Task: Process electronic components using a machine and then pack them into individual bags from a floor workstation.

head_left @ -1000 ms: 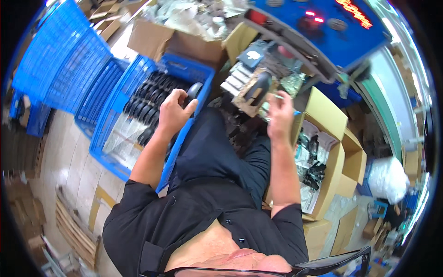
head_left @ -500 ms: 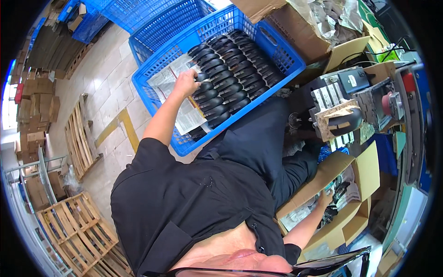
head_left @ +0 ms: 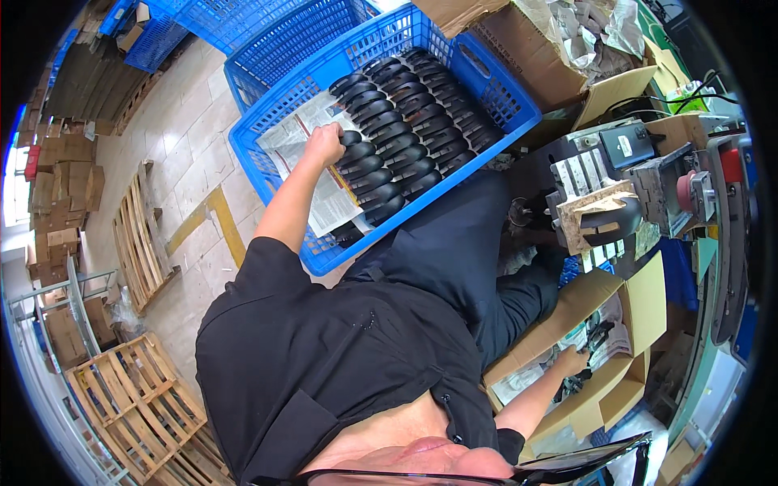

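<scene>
The left hand is closed around a black curved part at the end of the rows filling a blue plastic crate, which is lined with printed paper. The right hand reaches into an open brown cardboard box; whether it grips anything cannot be told.

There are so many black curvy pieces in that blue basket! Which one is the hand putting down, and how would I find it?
Find the big blue crate lined with newspaper, filled with rows of black curved parts. Follow the person's left hand to the rows' near-left end. The black part at its fingers is the one: it sits alone on the row's end, touching the hand, while the others lie untouched.
</scene>
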{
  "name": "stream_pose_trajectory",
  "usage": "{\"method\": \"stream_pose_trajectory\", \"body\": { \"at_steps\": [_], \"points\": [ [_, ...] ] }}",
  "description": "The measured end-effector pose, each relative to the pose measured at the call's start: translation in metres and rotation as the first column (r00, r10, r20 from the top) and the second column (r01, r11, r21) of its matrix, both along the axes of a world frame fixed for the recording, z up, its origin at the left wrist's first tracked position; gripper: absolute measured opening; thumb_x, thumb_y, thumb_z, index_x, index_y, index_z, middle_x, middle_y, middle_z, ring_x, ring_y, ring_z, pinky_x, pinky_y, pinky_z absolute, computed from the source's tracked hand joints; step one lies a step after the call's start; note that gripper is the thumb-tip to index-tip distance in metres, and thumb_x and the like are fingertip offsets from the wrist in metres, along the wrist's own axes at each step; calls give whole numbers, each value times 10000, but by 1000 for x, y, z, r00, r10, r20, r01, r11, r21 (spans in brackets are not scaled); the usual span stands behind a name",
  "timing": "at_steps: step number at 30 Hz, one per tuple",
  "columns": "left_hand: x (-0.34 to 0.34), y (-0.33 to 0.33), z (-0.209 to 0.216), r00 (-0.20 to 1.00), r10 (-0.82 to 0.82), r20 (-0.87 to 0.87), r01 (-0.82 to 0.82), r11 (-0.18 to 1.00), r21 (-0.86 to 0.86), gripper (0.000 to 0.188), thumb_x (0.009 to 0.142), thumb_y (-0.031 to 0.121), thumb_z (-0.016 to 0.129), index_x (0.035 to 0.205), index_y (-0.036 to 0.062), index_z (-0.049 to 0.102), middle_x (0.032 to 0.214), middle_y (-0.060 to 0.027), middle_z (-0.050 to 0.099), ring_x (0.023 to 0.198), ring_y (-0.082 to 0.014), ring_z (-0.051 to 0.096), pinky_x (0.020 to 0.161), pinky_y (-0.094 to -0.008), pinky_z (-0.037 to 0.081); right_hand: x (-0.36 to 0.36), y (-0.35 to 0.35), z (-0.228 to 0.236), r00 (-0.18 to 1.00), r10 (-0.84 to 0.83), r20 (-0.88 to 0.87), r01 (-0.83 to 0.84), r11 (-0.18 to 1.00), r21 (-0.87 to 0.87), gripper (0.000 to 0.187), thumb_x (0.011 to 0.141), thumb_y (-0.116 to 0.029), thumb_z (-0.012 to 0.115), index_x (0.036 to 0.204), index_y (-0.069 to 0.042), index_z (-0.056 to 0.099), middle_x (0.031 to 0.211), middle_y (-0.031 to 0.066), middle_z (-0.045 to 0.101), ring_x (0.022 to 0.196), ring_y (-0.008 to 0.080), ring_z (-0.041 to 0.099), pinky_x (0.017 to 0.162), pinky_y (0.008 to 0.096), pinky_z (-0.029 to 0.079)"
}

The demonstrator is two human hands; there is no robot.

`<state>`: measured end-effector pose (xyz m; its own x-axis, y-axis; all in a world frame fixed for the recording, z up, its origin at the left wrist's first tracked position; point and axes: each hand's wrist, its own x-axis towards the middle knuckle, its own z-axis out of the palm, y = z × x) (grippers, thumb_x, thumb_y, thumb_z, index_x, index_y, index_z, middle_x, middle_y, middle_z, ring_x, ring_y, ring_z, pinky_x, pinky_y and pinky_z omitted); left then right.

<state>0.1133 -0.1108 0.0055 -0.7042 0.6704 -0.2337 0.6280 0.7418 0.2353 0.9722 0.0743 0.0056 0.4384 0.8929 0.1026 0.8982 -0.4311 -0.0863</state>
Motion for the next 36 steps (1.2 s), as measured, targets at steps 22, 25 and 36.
{"method": "stream_pose_trajectory", "body": {
  "at_steps": [22,25,36],
  "points": [
    [163,16,55,936,-351,11,312,846,432,159,879,222,755,940,86,701,1007,-119,698,1043,-332,659,950,-433,530,-43,-22,38,912,-358,200,388,912,-137,644,836,-383,693,1422,-135,599,1267,206,692,1172,416,659,1032,551,512],
    [178,27,72,924,-382,25,326,818,473,155,879,220,754,933,86,699,974,-108,700,1028,-317,667,922,-430,540,1,-32,11,981,-157,117,181,955,-236,635,847,-366,678,1402,-68,599,1252,248,702,1172,441,665,1041,547,507],
    [218,73,118,908,-418,13,303,680,668,99,891,116,734,935,28,724,975,-153,729,890,-314,719,825,-403,573,18,-67,36,958,10,-285,141,852,505,528,813,-172,776,1311,-49,647,1245,171,681,1138,367,646,999,463,510]
  ]
}}
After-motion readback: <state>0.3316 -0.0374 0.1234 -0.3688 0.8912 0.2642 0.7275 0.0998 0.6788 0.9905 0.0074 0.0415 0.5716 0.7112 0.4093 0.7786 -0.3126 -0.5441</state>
